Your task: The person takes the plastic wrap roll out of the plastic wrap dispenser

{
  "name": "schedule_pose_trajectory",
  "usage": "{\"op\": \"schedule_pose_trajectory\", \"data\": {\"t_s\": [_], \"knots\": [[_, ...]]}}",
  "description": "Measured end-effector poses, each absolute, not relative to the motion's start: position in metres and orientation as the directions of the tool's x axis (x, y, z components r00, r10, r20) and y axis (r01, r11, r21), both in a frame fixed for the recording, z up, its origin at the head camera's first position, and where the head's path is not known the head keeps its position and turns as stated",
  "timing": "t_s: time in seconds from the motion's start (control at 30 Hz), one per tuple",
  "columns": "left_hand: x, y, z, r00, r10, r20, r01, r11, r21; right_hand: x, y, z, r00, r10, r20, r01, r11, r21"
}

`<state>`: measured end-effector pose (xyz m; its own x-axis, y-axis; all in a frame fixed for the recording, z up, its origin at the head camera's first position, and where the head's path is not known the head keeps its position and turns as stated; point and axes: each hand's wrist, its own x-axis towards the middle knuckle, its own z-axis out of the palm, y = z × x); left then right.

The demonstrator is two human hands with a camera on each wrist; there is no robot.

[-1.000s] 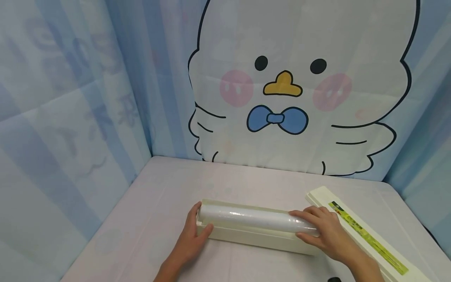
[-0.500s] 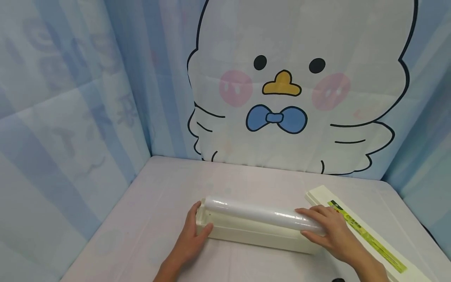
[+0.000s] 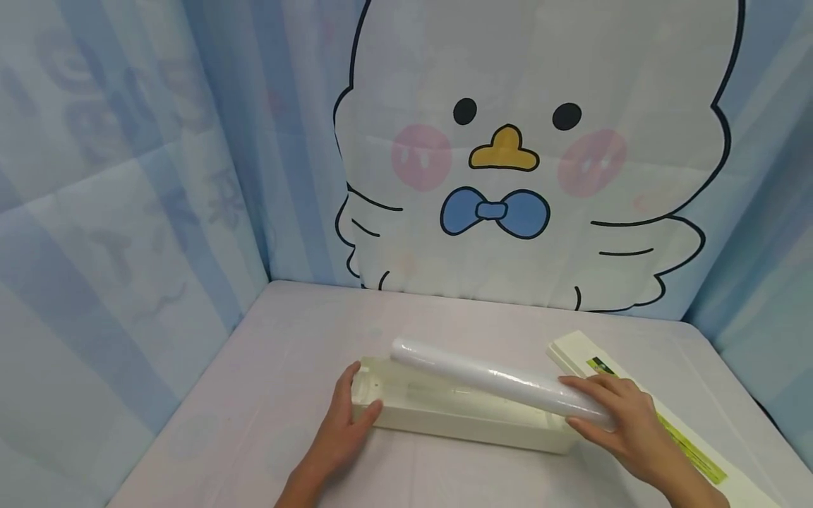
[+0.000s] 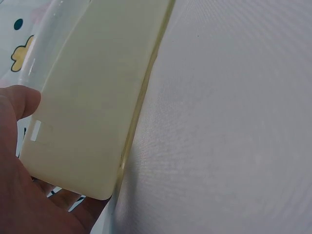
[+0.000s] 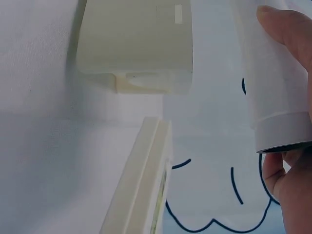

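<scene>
A roll of plastic wrap [image 3: 495,377], white and shiny, slants above an open cream-coloured dispenser box [image 3: 466,429]. My right hand [image 3: 635,427] grips the roll near its right end, thumb in front and fingers behind. In the right wrist view the roll's hollow core end [image 5: 285,131] shows beside the hand. My left hand [image 3: 336,430] holds the box by its left end. From the left wrist, the thumb [image 4: 28,100] lies at the box's upper edge, and the other fingers reach round the end, partly hidden. The box's inside shows under the raised roll.
The long cream lid [image 3: 587,351] with a green and yellow label lies slantwise at the right, partly behind my right hand. A pale cloth covers the table [image 3: 305,331]. Blue striped curtains and a cartoon-bird backdrop [image 3: 495,261] stand around it.
My right hand has lifted the roll of plastic wrap out of the box, its left end rising first, and moved it right. My left hand has stayed on the box.
</scene>
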<state>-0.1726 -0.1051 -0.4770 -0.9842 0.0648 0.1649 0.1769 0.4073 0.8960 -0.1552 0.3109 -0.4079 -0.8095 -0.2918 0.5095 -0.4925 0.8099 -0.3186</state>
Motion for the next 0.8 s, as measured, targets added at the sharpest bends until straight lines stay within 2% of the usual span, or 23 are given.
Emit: {"op": "schedule_pose_trajectory", "data": {"t_s": [0.2,0.53,0.8], "knots": [[-0.172,-0.104,-0.476,-0.985,0.058,0.162,0.171,0.413,0.895,-0.145,0.321,-0.410,-0.807,-0.243,0.539,-0.458,0.833,-0.310],[-0.175,-0.101,-0.477,-0.989,0.057,0.139,0.150,0.411,0.899,-0.127,0.335,-0.408,-0.864,-0.121,0.488,-0.324,0.877,-0.355],[-0.173,-0.104,-0.479,-0.976,0.069,0.208,0.217,0.426,0.878,-0.121,0.347,-0.412,-0.884,-0.055,0.464,-0.258,0.886,-0.386]]}}
